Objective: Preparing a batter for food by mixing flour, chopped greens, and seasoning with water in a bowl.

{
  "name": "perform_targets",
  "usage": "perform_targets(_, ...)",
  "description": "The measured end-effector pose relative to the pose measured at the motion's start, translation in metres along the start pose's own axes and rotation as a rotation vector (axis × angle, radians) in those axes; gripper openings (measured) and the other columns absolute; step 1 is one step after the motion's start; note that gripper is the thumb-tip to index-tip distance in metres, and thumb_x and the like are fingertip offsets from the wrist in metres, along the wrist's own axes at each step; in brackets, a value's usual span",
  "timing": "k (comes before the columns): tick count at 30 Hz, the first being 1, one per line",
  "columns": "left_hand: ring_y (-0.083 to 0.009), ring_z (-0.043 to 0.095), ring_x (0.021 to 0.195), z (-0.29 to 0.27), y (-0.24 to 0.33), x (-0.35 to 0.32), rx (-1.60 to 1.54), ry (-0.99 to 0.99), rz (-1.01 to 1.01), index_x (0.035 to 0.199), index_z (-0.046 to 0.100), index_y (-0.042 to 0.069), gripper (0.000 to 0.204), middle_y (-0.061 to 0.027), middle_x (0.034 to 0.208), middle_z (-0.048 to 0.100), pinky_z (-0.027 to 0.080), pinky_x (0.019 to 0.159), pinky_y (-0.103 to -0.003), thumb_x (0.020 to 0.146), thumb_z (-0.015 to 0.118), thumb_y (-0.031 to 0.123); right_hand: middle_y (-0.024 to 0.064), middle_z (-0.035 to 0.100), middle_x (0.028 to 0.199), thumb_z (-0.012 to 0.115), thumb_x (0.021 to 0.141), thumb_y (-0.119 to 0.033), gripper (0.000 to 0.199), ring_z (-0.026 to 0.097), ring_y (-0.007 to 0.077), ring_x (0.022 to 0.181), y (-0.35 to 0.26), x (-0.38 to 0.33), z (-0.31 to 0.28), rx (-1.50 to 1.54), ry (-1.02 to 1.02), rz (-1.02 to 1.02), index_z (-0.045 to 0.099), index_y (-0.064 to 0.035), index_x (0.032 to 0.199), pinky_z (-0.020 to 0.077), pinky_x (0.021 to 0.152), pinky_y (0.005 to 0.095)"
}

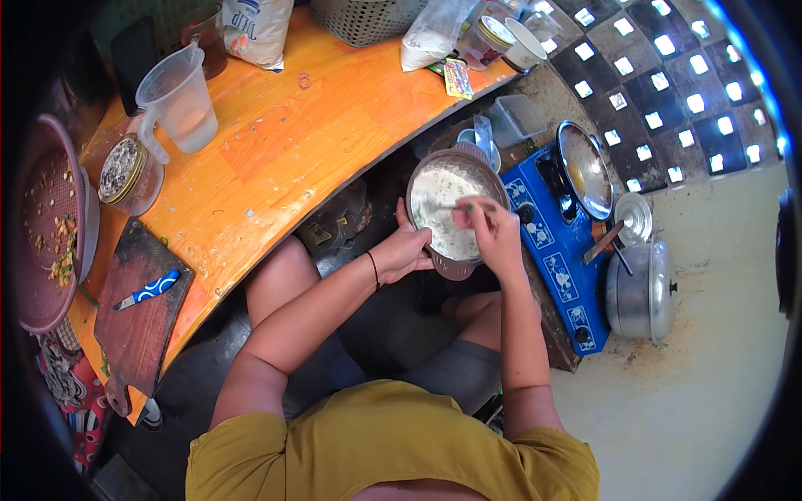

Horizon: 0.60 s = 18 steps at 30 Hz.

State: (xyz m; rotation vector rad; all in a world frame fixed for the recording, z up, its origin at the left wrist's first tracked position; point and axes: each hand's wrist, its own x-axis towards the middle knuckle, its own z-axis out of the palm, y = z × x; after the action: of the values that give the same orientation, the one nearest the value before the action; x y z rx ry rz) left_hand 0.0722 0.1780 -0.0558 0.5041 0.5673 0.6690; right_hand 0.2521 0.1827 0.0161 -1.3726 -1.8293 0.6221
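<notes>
- The brown bowl (pixel 484 174) sits off-centre toward two o'clock, apart from the worktop (pixel 276 142), with white mixture (pixel 459 242) inside.
- Left hand (pixel 403 253): its grip clasps the bowl between seven and eight o'clock.
- Right hand (pixel 499 238): its grip pinches a thin utensil (pixel 455 208), whose blurred head points to the bowl's nine o'clock.
- A blue stove (pixel 555 250) stands at three o'clock.
- At ten o'clock, a clear jug (pixel 184 104) stands on the worktop.
</notes>
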Motion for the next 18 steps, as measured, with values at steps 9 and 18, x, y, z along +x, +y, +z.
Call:
perform_targets(9,-0.0276,0.065,0.117,-0.008,-0.007,0.010,-0.019,0.106,0.047,0.147,0.033,0.000,0.051,-0.0170,0.136,0.056,0.056,0.099,-0.045,0.097,0.039,0.007,0.0144,0.073,0.094,0.053,0.104,-0.009,0.024,0.072,0.0127,0.076,0.011,-0.018,-0.005,0.153,-0.036,0.186,0.069,0.0088,0.099,0.0596,0.070,0.0268)
perform_targets(18,-0.0276,0.066,0.115,-0.010,-0.005,0.004,0.023,0.086,0.025,0.147,0.034,0.000,0.051,-0.0172,0.135,0.057,0.056,0.099,-0.044,0.096,0.039,0.006,0.0133,0.075,0.089,0.052,0.103,-0.006,0.023,0.074,0.0153,0.082,0.022,-0.009,-0.015,0.073,0.000,0.083,0.070,0.0080,0.103,0.0592,0.072,0.0271)
